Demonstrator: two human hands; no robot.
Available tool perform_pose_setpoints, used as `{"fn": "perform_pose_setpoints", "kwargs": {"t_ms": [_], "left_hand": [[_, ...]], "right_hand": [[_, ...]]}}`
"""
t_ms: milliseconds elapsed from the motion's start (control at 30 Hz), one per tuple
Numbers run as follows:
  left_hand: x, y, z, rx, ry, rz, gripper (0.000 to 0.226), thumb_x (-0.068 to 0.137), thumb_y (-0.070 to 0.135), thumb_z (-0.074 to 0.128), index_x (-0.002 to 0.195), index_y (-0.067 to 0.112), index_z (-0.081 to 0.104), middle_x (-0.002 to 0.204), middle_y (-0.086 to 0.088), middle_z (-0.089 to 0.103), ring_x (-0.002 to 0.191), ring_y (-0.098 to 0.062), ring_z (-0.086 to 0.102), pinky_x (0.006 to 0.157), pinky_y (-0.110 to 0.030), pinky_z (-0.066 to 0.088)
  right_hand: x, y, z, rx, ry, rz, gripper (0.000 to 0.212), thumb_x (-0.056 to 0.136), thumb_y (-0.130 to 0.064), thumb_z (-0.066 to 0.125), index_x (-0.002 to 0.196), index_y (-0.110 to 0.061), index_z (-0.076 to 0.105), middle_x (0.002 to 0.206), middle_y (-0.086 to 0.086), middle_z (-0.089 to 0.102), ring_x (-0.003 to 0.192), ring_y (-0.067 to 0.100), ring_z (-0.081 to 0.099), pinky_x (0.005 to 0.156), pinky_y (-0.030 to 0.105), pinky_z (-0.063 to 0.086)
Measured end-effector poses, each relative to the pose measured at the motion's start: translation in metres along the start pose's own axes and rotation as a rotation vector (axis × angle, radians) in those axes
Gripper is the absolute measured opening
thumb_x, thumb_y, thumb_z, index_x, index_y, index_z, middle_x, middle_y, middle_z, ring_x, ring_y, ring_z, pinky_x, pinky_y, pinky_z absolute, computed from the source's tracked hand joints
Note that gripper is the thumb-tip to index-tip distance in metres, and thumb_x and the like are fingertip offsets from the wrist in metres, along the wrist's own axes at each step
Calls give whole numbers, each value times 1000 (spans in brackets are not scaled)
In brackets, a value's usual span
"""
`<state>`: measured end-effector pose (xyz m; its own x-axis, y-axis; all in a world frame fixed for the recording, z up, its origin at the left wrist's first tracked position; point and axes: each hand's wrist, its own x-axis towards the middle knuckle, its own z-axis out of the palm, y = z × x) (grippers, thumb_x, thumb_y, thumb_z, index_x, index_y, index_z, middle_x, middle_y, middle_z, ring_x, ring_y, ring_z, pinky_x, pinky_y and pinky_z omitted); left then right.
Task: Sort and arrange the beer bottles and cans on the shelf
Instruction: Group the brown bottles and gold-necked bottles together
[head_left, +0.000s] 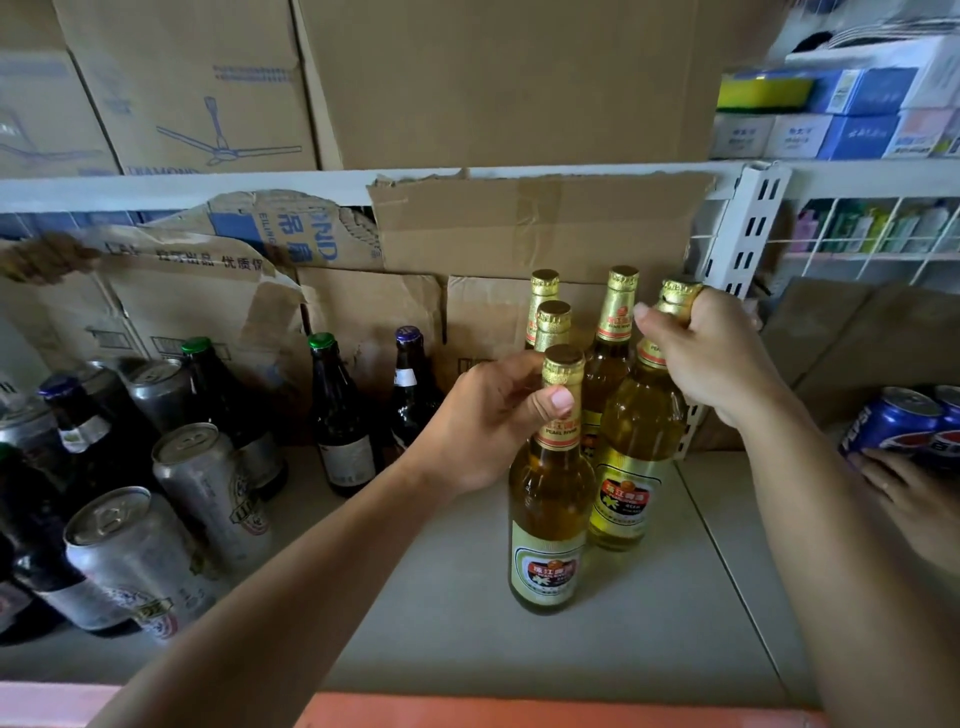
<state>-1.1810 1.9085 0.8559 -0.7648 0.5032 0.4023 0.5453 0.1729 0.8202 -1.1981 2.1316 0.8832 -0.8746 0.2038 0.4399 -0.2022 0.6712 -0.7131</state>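
Up against torn cardboard boxes (535, 228), the shelf (457, 597) carries five upright golden bottles. Nearest, the front bottle (551, 499) has the left hand (488, 421) clasped round its neck; beside it, the right hand (711, 353) grips the right bottle (636, 457) near its cap.

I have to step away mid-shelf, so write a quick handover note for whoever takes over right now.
Left hand grips the neck of the front gold-foil bottle. Right hand grips the neck of the gold-foil bottle beside it. Both stand upright on the shelf. Three more gold-foil bottles are grouped behind. Dark bottles and silver cans remain mixed at left; sort those next. Someone else's hand rests by the Pepsi cans.
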Motion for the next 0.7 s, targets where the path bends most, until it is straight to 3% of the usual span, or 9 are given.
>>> {"fn": "perform_pose_setpoints", "kwargs": {"t_ms": [100,200,267,433,700], "left_hand": [[0,-1,2,-59,4,-16,30,93,29,54,112,7,63,99,-6,71,95,-20,69,86,-44,56],[0,-1,4,-103,-1,-25,22,93,27,55,109,15,64,97,2,71,96,-17,69,86,-41,57],[-1,-1,4,-144,-9,-29,17,93,29,56,106,22,63,95,6,71,96,-14,69,86,-37,57],[-1,-1,5,-182,-12,-29,27,91,32,56,111,16,63,100,3,71,99,-17,69,88,-41,56],[0,-5,5,-207,-7,-28,23,94,23,55,114,15,63,101,7,71,101,-14,68,89,-37,56]], "right_hand": [[2,2,3,8,-27,23,51,90,-47,56,81,3,56,78,28,61,72,42,62,65,52,52],[2,3,7,8,-59,46,71,76,-67,50,89,2,59,88,30,63,79,45,63,70,56,54],[3,5,9,14,-72,47,75,73,-70,48,90,2,60,89,30,64,80,45,63,70,57,54],[3,6,16,-7,-96,65,47,92,-47,57,88,-1,62,84,26,67,77,41,65,69,53,55],[0,7,22,6,-122,31,33,94,-41,57,98,-9,63,89,11,70,83,25,67,79,47,56]]}}
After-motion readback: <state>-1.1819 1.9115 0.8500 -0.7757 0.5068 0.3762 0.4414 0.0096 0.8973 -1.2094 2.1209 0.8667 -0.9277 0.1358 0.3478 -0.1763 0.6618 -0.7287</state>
